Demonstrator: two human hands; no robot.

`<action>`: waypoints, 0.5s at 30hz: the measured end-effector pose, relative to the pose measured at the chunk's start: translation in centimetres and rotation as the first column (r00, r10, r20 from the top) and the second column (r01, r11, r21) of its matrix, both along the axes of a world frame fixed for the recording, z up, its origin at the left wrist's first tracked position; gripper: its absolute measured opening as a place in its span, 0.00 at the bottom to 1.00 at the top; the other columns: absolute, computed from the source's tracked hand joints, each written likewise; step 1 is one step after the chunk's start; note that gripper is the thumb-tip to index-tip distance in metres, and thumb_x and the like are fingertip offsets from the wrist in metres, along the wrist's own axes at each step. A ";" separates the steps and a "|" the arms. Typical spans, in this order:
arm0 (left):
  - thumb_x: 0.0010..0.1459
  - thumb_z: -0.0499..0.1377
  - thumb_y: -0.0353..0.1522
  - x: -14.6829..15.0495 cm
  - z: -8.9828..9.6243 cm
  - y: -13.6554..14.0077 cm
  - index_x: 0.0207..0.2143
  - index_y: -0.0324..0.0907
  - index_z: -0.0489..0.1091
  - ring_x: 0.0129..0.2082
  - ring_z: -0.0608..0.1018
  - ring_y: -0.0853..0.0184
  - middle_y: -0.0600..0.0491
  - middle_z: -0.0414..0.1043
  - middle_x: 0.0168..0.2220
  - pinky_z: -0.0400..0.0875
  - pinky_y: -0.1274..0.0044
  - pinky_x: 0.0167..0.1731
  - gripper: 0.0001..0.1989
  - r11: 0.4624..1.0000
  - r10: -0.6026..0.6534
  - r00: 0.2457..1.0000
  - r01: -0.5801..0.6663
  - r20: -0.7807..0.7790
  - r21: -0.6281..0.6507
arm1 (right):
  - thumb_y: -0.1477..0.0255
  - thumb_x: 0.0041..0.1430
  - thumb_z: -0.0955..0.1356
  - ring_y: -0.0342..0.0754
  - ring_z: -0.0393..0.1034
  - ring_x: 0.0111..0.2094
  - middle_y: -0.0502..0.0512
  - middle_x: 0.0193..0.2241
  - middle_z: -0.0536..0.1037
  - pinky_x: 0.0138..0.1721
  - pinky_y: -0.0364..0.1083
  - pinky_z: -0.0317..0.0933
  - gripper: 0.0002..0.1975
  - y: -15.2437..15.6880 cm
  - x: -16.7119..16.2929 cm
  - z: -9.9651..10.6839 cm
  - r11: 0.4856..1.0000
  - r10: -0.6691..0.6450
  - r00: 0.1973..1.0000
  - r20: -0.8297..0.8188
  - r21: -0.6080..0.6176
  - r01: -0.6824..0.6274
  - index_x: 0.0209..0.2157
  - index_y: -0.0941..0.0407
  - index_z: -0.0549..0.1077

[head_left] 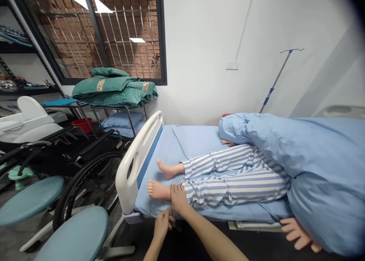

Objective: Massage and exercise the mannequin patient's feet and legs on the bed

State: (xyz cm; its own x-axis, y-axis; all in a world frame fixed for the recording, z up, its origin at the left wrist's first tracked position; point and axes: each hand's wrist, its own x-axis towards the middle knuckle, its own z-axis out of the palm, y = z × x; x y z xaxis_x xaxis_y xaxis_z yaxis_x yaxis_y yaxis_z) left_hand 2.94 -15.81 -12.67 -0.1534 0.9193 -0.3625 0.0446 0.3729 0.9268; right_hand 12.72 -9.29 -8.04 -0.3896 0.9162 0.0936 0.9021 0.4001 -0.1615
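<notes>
A manikin in blue-and-white striped trousers point(253, 179) lies on the bed, its two bare feet towards the footboard. Over the ankle of its nearer foot point(158, 190), my right hand point(179, 198) is laid with the fingers wrapped round it from above. My left hand point(163, 225) is lower, at the near edge of the mattress, its fingers curled together. Whatever is between those fingers is too small or hidden to make out. A blue quilt point(316, 154) covers the manikin's upper body, and one manikin hand point(299, 232) sticks out over the near side.
A white footboard point(139, 162) closes the bed's left end. Beyond it stand a wheelchair point(88, 185) and teal round stools point(76, 234). Green folded bedding point(114, 88) lies on a rack under the window. An IV pole point(275, 82) rises behind the bed.
</notes>
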 end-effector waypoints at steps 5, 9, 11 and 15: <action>0.52 0.52 0.43 0.3 5.9 -1.1 0.15 0.42 0.65 0.16 0.68 0.69 0.53 0.67 0.15 0.61 0.78 0.21 0.19 0.980 -0.060 0.931 0.124 -0.361 0.158 | 0.73 0.49 0.63 0.56 0.57 0.50 0.66 0.47 0.67 0.52 0.54 0.46 0.24 -0.6 0.2 1.4 0.997 0.006 0.988 -0.156 -0.081 -0.019 0.49 0.63 0.63; 0.50 0.54 0.38 -0.3 9.8 0.0 0.19 0.43 0.69 0.21 0.71 0.67 0.54 0.70 0.20 0.63 0.78 0.25 0.12 0.945 -0.094 0.915 0.206 -0.393 0.253 | 0.72 0.51 0.61 0.49 0.66 0.43 0.55 0.39 0.74 0.44 0.46 0.56 0.14 0.7 1.0 3.1 0.975 0.004 0.936 -0.352 -0.205 -0.081 0.39 0.56 0.70; 0.49 0.54 0.37 -0.7 11.6 1.1 0.23 0.43 0.71 0.25 0.73 0.65 0.53 0.73 0.23 0.65 0.77 0.29 0.10 0.928 -0.078 0.907 0.218 -0.414 0.303 | 0.70 0.52 0.60 0.48 0.66 0.43 0.55 0.41 0.74 0.43 0.45 0.58 0.16 1.7 1.3 3.6 0.977 -0.045 0.919 -0.391 -0.208 -0.041 0.42 0.56 0.69; 0.51 0.50 0.38 -1.8 14.6 4.7 0.35 0.41 0.72 0.40 0.73 0.60 0.50 0.74 0.36 0.62 0.71 0.46 0.15 0.866 0.020 0.775 0.302 -0.631 0.398 | 0.67 0.50 0.62 0.51 0.64 0.47 0.58 0.46 0.69 0.45 0.46 0.57 0.22 3.3 1.2 4.0 0.983 -0.095 0.879 -0.468 -0.182 0.010 0.48 0.59 0.64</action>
State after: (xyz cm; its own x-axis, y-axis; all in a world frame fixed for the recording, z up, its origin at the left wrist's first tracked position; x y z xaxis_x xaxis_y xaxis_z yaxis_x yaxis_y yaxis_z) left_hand 1.18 -11.13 1.95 -0.0423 0.9743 0.2210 0.6615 -0.1385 0.7371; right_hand 13.97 -5.99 -4.09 -0.2889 0.9525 0.0968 0.7195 0.2827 -0.6344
